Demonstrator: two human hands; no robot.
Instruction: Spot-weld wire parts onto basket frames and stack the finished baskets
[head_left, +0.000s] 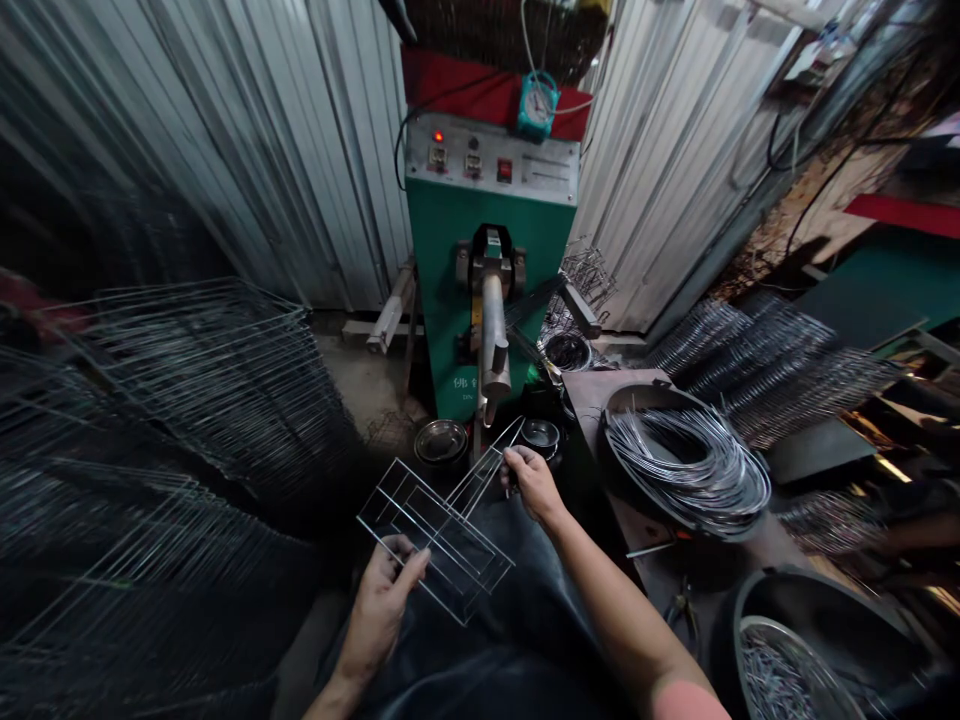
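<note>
A wire rack [439, 535] of thin metal rods hangs tilted over my lap, in front of the green spot-welding machine [491, 300]. My left hand [386, 590] grips the rack's near-left edge between thumb and fingers. On the far side, my right hand [531, 480] is closed in a pinch at the narrow wire part that sticks out from the rack. Just beyond that end is the welder's lower metal arm [493, 350]. Whether the right fingers also hold a small loose piece cannot be made out.
Stacked wire racks [217, 390] fill the left side. At right, a black basin [619, 450] holds bent wires, and a second basin [750, 600] has short metal pieces. Pliers [682, 615] lie between them. Small bowls [441, 440] sit below the machine. A teal clock [538, 105] stands on top.
</note>
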